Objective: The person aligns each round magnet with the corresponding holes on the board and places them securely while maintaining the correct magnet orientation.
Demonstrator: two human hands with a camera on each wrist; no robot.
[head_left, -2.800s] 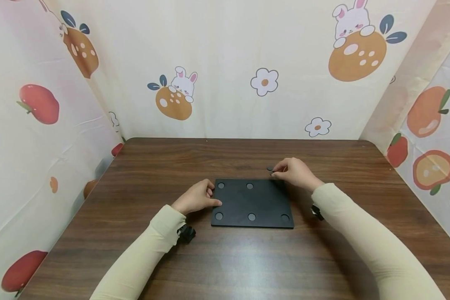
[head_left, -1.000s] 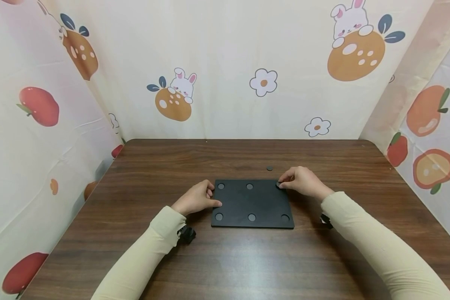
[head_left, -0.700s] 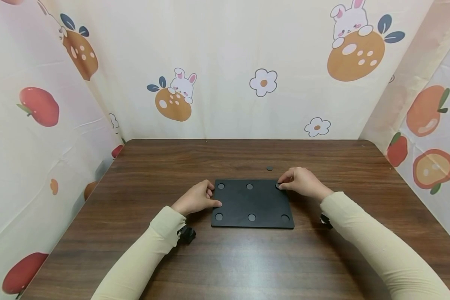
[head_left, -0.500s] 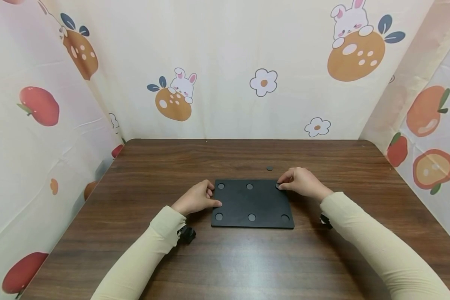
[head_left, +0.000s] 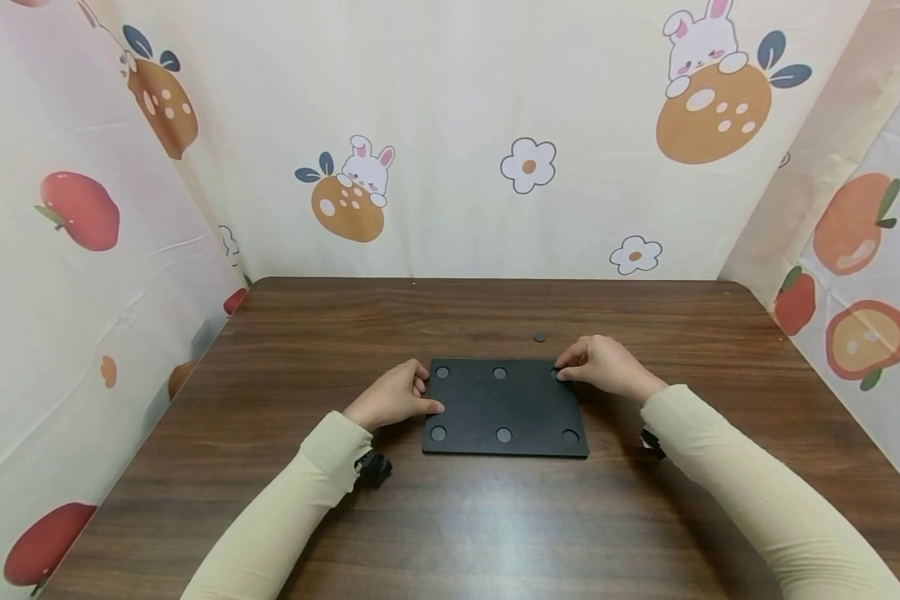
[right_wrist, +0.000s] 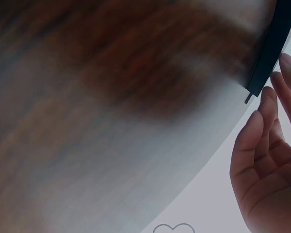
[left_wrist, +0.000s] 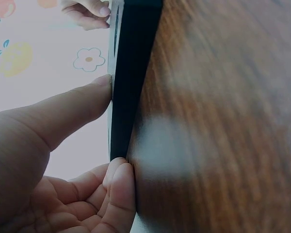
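A flat black rectangular board (head_left: pixel 502 408) with round recesses along its long sides lies on the table. My left hand (head_left: pixel 393 396) grips its left edge, thumb (left_wrist: pixel 89 97) on the top face and other fingers curled at the side. At the board's far right corner, my right hand (head_left: pixel 603 364) has thumb and index fingertips around a small black disc (head_left: pixel 555 374) at the corner recess, partly hidden by them. In the right wrist view those fingertips meet the top face of the board (right_wrist: pixel 271 48). Another small black disc (head_left: pixel 539 337) lies on the table beyond the board.
The brown wood-grain table (head_left: pixel 480 525) stretches around the board on every side. Patterned curtains (head_left: pixel 450 200) hang behind it and at both sides. Each wrist wears a small black camera, such as the left wrist camera (head_left: pixel 375 468).
My right hand has moved from behind the board toward me, bringing a disc to the far right recess. There the disc now sits lower. The left hand has stayed on the board's edge.
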